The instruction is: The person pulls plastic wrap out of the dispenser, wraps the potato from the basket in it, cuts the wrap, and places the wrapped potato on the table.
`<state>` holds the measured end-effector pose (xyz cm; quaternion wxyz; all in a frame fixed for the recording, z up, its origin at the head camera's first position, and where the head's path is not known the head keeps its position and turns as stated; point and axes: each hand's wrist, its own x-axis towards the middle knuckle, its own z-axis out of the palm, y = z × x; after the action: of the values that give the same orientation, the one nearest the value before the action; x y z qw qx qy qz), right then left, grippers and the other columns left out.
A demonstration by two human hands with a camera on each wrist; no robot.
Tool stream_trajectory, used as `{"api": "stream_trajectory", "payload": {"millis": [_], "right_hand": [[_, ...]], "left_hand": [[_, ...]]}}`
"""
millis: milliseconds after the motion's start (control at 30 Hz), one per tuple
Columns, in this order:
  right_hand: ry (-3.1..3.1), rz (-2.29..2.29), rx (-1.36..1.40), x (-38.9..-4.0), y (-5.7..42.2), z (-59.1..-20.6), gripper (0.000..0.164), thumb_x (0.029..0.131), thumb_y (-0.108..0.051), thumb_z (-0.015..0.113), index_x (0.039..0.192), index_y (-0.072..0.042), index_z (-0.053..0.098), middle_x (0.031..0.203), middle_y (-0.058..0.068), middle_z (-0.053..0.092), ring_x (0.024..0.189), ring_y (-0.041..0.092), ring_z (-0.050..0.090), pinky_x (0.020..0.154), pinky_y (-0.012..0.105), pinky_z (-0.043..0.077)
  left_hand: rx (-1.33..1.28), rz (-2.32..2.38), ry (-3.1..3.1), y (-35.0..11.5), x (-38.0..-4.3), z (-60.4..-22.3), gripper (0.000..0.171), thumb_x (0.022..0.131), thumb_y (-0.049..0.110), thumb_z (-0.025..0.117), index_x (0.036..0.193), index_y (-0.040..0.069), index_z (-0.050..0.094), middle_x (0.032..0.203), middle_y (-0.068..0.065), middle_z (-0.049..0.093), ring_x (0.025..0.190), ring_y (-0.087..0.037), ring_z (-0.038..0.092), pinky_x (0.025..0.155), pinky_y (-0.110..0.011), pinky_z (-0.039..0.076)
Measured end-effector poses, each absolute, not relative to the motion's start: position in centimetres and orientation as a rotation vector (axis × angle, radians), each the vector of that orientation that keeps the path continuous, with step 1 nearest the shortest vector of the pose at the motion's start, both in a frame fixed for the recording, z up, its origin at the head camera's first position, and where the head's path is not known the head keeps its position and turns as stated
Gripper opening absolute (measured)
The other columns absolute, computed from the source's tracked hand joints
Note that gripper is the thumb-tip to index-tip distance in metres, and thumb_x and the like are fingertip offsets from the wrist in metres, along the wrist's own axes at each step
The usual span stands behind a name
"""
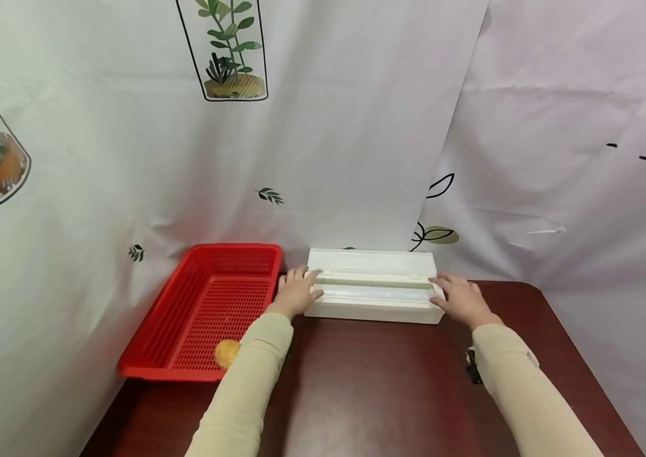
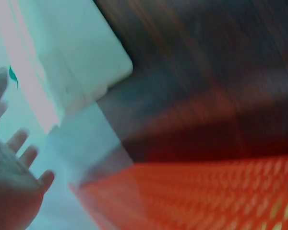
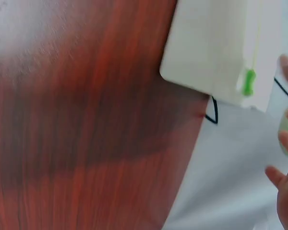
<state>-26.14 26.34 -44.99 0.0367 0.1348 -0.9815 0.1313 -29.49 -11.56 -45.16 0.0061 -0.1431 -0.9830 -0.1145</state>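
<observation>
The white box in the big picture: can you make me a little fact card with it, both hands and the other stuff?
White box: at the back of the table, open on top
Left hand: at the box's left end, fingers spread
Right hand: at the box's right end, fingers spread
Red basket: on the table, left of the box
Inside basket: a round yellow thing, partly hidden by the left sleeve
Behind: pale cloth with plant pictures

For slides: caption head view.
Left hand and right hand at opposite ends of white cling-film dispenser beside red basket.
</observation>
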Motion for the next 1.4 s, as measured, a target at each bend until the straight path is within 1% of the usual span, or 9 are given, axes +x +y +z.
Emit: {"api": "stream_trajectory", "payload": {"millis": [100, 233, 400, 500, 733, 967, 1100, 1233, 1400], "right_hand": [[-3.061, 0.345, 0.448, -26.2, 25.6, -46.0, 0.040, 0.088, -0.023, 0.062, 0.125, -0.007, 0.057, 0.129, 0.022, 0.046, 0.119, 0.042, 0.040, 0.089, 0.061, 0.032], [-3.104, 0.395, 0.389, -26.3, 25.6, -46.9, 0.028, 0.088, -0.021, 0.062, 0.112, -0.008, 0.067, 0.124, 0.019, 0.048, 0.115, 0.040, 0.042, 0.089, 0.058, 0.034], [-3.090, 0.557, 0.316, -26.6, 25.9, -47.2, 0.020, 0.088, -0.019, 0.062, 0.102, -0.007, 0.071, 0.124, 0.019, 0.046, 0.117, 0.040, 0.039, 0.093, 0.057, 0.031], [-3.077, 0.594, 0.305, -26.7, 26.0, -47.3, 0.018, 0.088, -0.019, 0.063, 0.098, -0.008, 0.072, 0.122, 0.019, 0.047, 0.117, 0.040, 0.040, 0.092, 0.057, 0.031], [-3.048, 0.654, 0.242, -27.0, 25.8, -47.2, 0.016, 0.087, -0.019, 0.064, 0.093, -0.008, 0.073, 0.116, 0.018, 0.050, 0.112, 0.038, 0.043, 0.087, 0.055, 0.034], [-3.041, 0.640, 0.207, -27.3, 25.0, -47.1, 0.019, 0.089, -0.019, 0.060, 0.093, -0.005, 0.072, 0.116, 0.018, 0.047, 0.112, 0.038, 0.041, 0.085, 0.056, 0.032], [-3.041, 0.650, 0.144, -27.7, 24.7, -47.0, 0.022, 0.094, -0.019, 0.051, 0.095, -0.002, 0.065, 0.116, 0.019, 0.049, 0.112, 0.039, 0.041, 0.083, 0.057, 0.032], [-3.018, 0.727, 0.048, -28.4, 24.1, -46.6, 0.023, 0.097, -0.017, 0.042, 0.099, 0.001, 0.057, 0.109, 0.021, 0.053, 0.105, 0.039, 0.046, 0.082, 0.054, 0.036], [-2.987, 1.006, -0.074, -29.4, 23.2, -45.5, 0.028, 0.101, -0.016, 0.029, 0.107, 0.004, 0.047, 0.103, 0.021, 0.053, 0.088, 0.032, 0.050, 0.073, 0.044, 0.041]], "left_hand": [[-0.476, -0.432, -3.155, -10.9, -29.1, -45.9, 0.038, 0.094, 0.033, 0.052, 0.130, 0.022, 0.054, 0.137, -0.015, 0.037, 0.125, -0.036, 0.030, 0.096, -0.053, 0.026], [-0.401, -0.548, -3.162, -10.7, -28.9, -46.9, 0.024, 0.094, 0.028, 0.053, 0.114, 0.021, 0.065, 0.137, -0.012, 0.037, 0.124, -0.034, 0.030, 0.094, -0.051, 0.029], [-0.290, -0.764, -3.093, -10.6, -29.2, -47.4, 0.013, 0.088, 0.023, 0.060, 0.093, 0.017, 0.071, 0.131, -0.011, 0.039, 0.120, -0.033, 0.032, 0.089, -0.049, 0.033], [-0.227, -0.890, -3.049, -10.4, -29.5, -47.5, 0.009, 0.084, 0.021, 0.064, 0.086, 0.016, 0.071, 0.126, -0.011, 0.041, 0.118, -0.032, 0.035, 0.086, -0.049, 0.034], [-0.102, -1.065, -2.991, -10.2, -30.0, -47.6, 0.005, 0.080, 0.017, 0.069, 0.079, 0.013, 0.072, 0.118, -0.009, 0.043, 0.112, -0.029, 0.038, 0.085, -0.047, 0.033], [-0.045, -1.063, -2.960, -10.1, -30.5, -47.8, 0.009, 0.082, 0.016, 0.066, 0.075, 0.012, 0.070, 0.113, -0.010, 0.046, 0.109, -0.030, 0.040, 0.086, -0.046, 0.033], [-0.027, -0.992, -2.929, -9.9, -30.5, -47.8, 0.011, 0.084, 0.019, 0.065, 0.082, 0.010, 0.071, 0.113, -0.012, 0.050, 0.110, -0.031, 0.042, 0.087, -0.047, 0.035], [0.002, -0.952, -2.885, -9.5, -30.6, -47.5, 0.015, 0.088, 0.022, 0.062, 0.090, 0.010, 0.071, 0.114, -0.012, 0.054, 0.111, -0.030, 0.044, 0.090, -0.047, 0.035], [0.056, -1.064, -2.802, -9.5, -30.9, -46.2, 0.014, 0.090, 0.019, 0.060, 0.092, 0.009, 0.069, 0.100, -0.009, 0.064, 0.093, -0.026, 0.057, 0.080, -0.040, 0.045]]}}
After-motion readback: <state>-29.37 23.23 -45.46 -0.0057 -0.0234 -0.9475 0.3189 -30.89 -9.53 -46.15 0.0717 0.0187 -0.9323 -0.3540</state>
